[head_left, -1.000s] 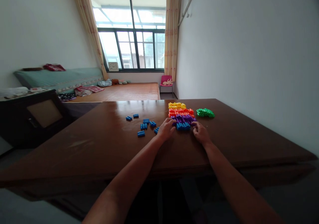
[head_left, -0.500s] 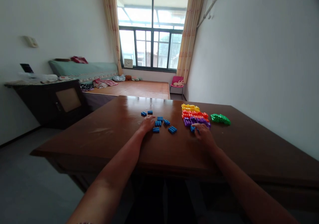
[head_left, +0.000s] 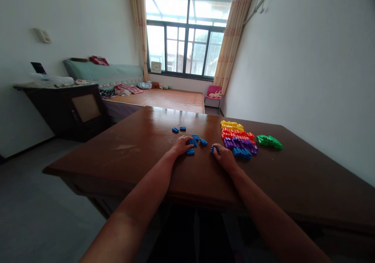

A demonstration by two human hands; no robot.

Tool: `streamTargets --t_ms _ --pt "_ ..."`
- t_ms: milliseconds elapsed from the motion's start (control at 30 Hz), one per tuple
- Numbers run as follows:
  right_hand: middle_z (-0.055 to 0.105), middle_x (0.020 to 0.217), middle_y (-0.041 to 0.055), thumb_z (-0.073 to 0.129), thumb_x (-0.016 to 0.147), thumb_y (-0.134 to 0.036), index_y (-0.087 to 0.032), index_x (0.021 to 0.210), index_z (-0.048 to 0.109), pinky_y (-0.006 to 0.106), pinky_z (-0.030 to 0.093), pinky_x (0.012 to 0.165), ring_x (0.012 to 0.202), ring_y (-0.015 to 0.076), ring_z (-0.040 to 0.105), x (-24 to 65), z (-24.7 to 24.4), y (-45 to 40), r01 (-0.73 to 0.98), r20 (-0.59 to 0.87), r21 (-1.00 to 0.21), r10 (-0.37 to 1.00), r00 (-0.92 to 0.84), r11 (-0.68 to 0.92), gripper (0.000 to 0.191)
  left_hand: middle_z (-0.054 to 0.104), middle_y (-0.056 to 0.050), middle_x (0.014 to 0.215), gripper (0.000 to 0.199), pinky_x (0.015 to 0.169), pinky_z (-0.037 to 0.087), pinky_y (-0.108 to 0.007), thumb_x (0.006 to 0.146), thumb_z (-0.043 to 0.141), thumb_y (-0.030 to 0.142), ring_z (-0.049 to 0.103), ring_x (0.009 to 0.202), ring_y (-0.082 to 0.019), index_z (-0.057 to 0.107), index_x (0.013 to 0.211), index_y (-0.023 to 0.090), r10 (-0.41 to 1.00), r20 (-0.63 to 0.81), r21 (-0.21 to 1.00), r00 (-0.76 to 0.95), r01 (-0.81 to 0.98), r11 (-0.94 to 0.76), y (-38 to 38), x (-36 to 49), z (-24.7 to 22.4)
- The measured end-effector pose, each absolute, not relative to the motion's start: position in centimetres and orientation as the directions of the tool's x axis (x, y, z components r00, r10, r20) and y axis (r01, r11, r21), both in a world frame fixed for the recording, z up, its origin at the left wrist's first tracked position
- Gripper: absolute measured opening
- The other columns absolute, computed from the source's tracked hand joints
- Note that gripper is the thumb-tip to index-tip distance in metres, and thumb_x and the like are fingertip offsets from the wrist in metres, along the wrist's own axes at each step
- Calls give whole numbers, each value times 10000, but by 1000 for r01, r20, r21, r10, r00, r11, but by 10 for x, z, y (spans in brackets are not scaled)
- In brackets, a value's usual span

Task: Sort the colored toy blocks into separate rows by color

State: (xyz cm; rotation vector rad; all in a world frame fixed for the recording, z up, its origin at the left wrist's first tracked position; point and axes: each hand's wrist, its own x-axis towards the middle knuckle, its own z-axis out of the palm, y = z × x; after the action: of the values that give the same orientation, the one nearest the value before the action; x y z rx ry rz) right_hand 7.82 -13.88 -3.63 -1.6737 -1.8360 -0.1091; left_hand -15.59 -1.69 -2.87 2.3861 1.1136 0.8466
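In the head view, one clock (head_left: 156, 67), its numerals too small to read, stood well beyond the purple cluster (head_left: 240, 143). Four other clusters adjoined or neighboured that one: red (head_left: 238, 133) and yellow (head_left: 232, 125) beyond, green (head_left: 269, 142) rightward, blue (head_left: 242, 153) nearer. To its left, the right hand (head_left: 225, 155), fingers bent, grasped one blue piece (head_left: 212, 149); farther left, the left hand (head_left: 181, 145) curled over blue pieces (head_left: 194, 142), grip impossible to tell.

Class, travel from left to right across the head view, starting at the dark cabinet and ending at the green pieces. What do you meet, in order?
Cabinet → clock → left hand → right hand → blue row → green pieces
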Motion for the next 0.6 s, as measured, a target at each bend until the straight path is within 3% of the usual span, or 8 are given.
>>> streamTargets --t_ms 100,267,400,500,600 --pt "695 1033 73 408 903 -265 -209 1096 617 330 484 856 923 210 650 88 -37 -143 907 535 -387 842 74 166 290 632 -40 997 376 816 522 -294 723 701 250 618 809 -152 672 1094 192 790 372 578 487 544 -608 -16 -153 -31" --pt "698 1016 85 451 899 -271 -213 1005 674 372 460 873 956 246 596 98 -33 -151 962 530 -267 843 97 57 253 620 -29 982 333 805 545 -302 701 699 163 623 790 -140 676 1032 196 813 414 626 409 520 -581 -17 -153 -31" --pt "692 1063 62 491 897 -321 -231 1009 684 354 448 879 996 241 559 93 -29 -159 966 510 -228 860 15 119 240 612 -34 1035 315 754 570 -281 706 658 104 627 783 -126 668 1006 200 805 489 664 335 456 -593 -19 -153 -29" --pt "697 1025 50 498 896 -359 -245 967 689 333 449 863 993 230 569 89 -26 -160 950 483 -273 876 -1 152 234 609 -41 1060 309 693 582 -260 722 641 124 630 762 -117 661 1021 199 789 526 690 317 384 -614 -23 -150 -25" --pt "695 1025 68 468 902 -409 -218 998 679 323 451 858 954 217 602 99 -16 -157 910 554 -389 826 108 141 300 622 -43 1033 308 671 584 -251 734 645 167 634 769 -122 661 1039 199 769 527 707 362 315 -633 -32 -138 -20"
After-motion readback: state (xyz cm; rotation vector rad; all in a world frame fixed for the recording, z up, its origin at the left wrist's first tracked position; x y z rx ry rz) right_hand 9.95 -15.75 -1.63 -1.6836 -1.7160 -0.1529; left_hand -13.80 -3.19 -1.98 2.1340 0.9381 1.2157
